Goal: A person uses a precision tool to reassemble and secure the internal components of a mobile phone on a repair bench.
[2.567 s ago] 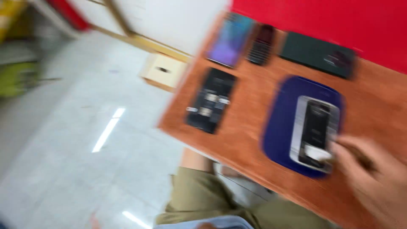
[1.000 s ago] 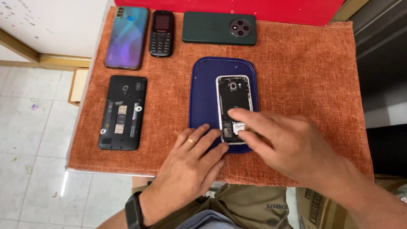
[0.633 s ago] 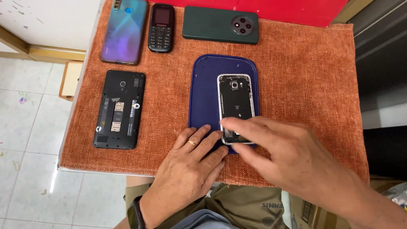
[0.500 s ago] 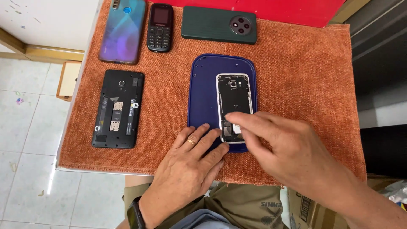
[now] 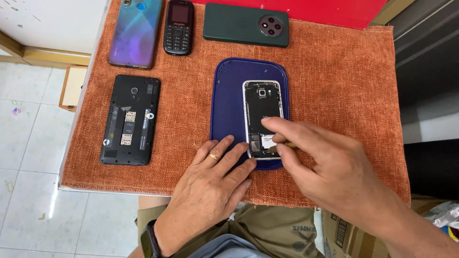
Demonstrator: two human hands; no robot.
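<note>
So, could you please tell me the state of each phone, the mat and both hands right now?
Opened phone: back cover off, insides showing, lying on the mat.
Blue mat: flat on the orange cloth.
Left hand: flat, fingertips at the phone's lower edge.
Right hand: fingertips on the phone's lower end.
Black phone: back off.
Keypad phone: screen dark.

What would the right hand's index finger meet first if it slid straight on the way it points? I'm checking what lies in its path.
The right hand points up-left across the opened silver-framed phone on the dark blue oval mat. Straight on, it would probably cross the phone's black back, then the mat; finger height is unclear.
</note>
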